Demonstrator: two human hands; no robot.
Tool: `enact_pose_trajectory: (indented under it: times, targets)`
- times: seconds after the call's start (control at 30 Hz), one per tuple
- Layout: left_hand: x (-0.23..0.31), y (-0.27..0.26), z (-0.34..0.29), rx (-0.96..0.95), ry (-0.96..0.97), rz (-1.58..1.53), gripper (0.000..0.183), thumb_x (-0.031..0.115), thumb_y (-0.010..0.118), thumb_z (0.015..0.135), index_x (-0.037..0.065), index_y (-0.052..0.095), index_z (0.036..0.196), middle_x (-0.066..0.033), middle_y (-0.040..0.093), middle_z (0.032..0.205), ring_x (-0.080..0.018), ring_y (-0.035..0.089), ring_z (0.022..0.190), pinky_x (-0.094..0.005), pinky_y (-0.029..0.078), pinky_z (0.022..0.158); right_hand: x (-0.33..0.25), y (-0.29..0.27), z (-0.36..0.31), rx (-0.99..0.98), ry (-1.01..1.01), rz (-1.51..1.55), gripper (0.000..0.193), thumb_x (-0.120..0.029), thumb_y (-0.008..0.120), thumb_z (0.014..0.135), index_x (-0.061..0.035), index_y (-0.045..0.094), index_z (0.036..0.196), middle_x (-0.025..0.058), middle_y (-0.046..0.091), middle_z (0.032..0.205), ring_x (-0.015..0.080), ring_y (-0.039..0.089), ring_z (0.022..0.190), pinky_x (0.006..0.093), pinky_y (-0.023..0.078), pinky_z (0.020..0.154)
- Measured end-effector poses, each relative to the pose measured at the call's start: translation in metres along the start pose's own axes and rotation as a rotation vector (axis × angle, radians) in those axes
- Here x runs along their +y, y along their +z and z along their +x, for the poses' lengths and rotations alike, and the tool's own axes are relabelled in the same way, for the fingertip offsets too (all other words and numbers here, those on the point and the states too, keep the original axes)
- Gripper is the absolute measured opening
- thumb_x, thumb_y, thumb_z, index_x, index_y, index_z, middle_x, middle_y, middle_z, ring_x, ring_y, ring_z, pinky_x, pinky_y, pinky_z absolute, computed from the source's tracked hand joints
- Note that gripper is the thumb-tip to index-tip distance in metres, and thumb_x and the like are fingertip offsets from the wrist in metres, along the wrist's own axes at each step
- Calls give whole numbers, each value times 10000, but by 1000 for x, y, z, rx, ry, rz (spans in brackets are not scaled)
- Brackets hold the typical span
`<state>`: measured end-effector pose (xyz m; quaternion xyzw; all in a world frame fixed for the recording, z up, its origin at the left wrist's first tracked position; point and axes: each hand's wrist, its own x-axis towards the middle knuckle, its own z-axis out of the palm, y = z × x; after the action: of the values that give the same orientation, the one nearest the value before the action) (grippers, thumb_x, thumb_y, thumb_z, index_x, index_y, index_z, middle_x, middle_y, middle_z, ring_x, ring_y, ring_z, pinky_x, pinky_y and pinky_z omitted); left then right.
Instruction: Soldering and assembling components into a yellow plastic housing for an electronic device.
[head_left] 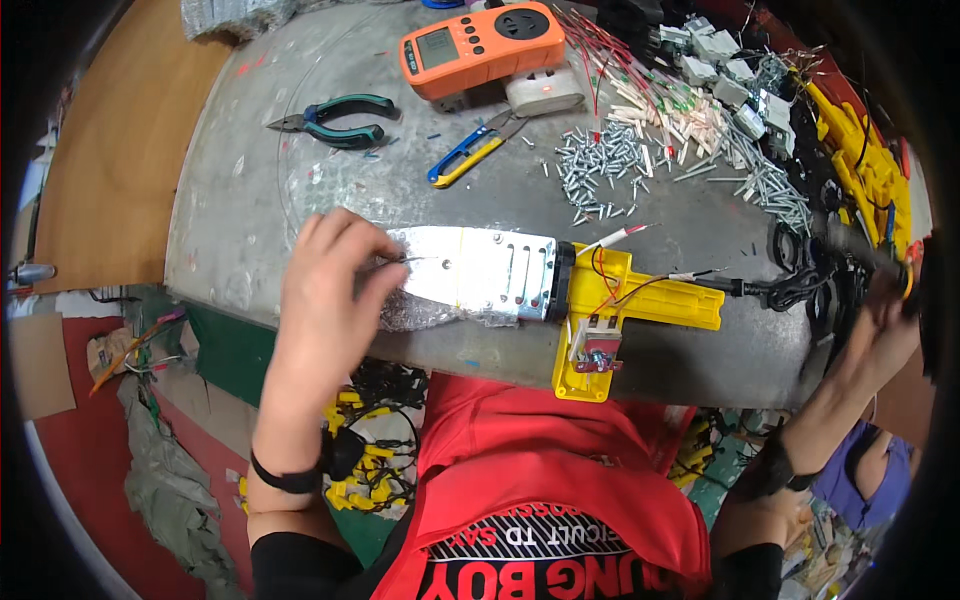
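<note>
A tool with a silver metal plate head and a yellow plastic handle shell lies across the near part of the table. The shell is open, showing thin red and black wires and a small red-and-metal switch part. My left hand is at the left end of the plate, thumb and forefinger pinched together; what is between them is too small to make out. Far to the right, my right hand reaches beside black cords and yellow shells. Its fingers are blurred and partly in shadow.
Green-handled pliers, blue-and-yellow snips and an orange meter lie beyond the tool. A pile of screws, white-sleeved wires and small metal parts spread toward the right. Clear plastic wrap lies under the plate.
</note>
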<state>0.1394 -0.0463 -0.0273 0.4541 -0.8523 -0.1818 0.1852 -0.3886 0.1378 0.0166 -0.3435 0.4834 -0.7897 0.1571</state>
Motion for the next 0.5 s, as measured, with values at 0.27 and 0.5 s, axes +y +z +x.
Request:
enact_pose_trajectory:
  times: [0.27,0.5]
  targets:
    - [15,-34,15,96,-63,-32,103,-70,618,830,-9,610,912,-92,550,752,-173,568,695,-318,459,638,50,139,-121,8,414,49,281,-317,466,1019,-49,502,943,-39,395,560,23,302,403,184,243,396]
    - [81,11,27,-65,469,-48,216,-77,711,656,16,673,847,-93,584,791,-253,585,704,-330,445,591,67,153,-136,-54,531,8,268,-307,521,965,-46,539,906,-44,421,587,36,342,451,208,255,431]
